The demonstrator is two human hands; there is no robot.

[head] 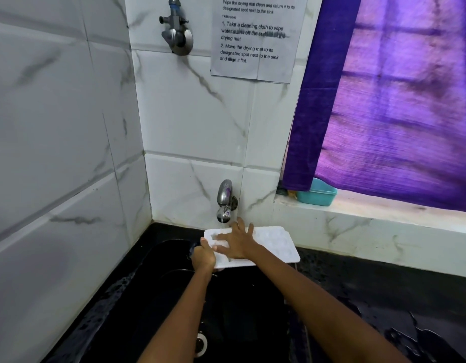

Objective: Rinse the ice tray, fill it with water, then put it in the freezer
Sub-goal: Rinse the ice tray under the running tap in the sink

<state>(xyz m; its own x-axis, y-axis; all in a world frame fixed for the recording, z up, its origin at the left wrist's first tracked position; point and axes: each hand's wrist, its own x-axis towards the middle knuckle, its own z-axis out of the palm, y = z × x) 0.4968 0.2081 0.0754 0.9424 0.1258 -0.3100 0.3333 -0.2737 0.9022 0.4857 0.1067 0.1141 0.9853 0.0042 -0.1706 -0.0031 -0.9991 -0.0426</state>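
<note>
— Tray position?
— White ice tray [273, 241] is held over the black sink [169, 297], just under the lower wall tap [225, 201], which runs a thin stream.
— Hands?
— Left hand [204, 256] grips the tray's near left corner, fingers curled round the edge. Right hand [237, 243] lies flat on top, fingers spread wide over the cells.
</note>
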